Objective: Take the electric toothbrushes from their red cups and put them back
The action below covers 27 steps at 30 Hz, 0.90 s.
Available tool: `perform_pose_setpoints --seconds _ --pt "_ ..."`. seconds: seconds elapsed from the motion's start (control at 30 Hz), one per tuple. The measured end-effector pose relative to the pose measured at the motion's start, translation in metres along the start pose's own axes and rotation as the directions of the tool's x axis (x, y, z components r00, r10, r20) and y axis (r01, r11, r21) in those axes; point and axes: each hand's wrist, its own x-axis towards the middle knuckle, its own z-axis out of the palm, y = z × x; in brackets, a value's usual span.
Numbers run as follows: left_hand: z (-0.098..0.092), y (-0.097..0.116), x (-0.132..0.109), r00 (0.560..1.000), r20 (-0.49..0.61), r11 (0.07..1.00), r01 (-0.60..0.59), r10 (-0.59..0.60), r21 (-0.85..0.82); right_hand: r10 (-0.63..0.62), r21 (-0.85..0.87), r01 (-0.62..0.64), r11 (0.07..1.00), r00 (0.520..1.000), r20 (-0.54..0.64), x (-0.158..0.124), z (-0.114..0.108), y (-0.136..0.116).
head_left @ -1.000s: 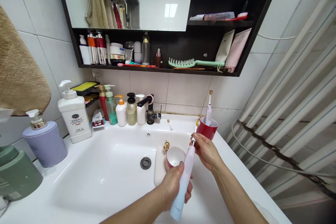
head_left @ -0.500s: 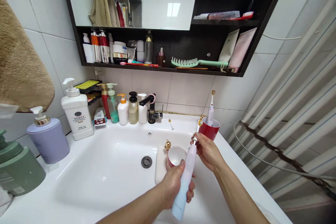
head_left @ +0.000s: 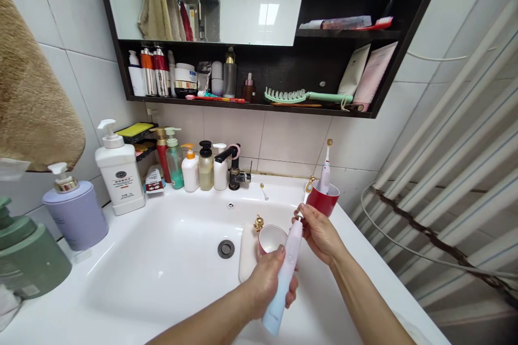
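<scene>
My left hand (head_left: 265,283) is wrapped round the pink-to-blue handle (head_left: 288,264) of an electric toothbrush, tilted over the sink. The fingertips of my right hand (head_left: 319,232) pinch the neck of its white brush head (head_left: 307,190), at the handle's top end. Whether the head is fully seated is hidden by the fingers. Behind my left thumb, a red-and-white cup (head_left: 272,238) with a gold ornament sits on a white pad (head_left: 246,259) in the sink. Beyond my right hand, a red cup (head_left: 326,205) holds another electric toothbrush (head_left: 325,175).
Around the white sink (head_left: 162,259) are a black faucet (head_left: 233,167), a small loose brush head (head_left: 264,192) and several pump bottles, including a white one (head_left: 120,178) and a purple one (head_left: 76,215). A dark cabinet (head_left: 283,110) hangs above; pipes (head_left: 453,172) run along the right.
The toothbrush handle has shifted slightly up and left in my left hand's grip. My right fingers stay at the brush head's neck, and the view has moved only slightly.
</scene>
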Motion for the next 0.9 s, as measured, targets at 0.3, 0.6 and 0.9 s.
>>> perform_pose_setpoints --seconds 0.3,0.6,0.9 --pt "-0.0026 -0.0033 0.0032 0.998 0.005 0.997 -0.068 0.068 0.035 -0.003 -0.024 0.003 1.0 1.0 0.01 -0.0003 0.0017 0.0012" --pt "-0.0038 -0.0021 0.005 0.994 0.022 0.993 -0.105 0.104 0.052 0.001 -0.033 -0.001 0.999 1.0 0.022 -0.0015 0.0056 0.0014" --pt "-0.003 0.0015 0.003 0.995 0.004 0.994 -0.101 0.101 0.049 -0.011 -0.077 0.012 0.997 1.0 0.013 -0.0039 0.0094 0.0042"
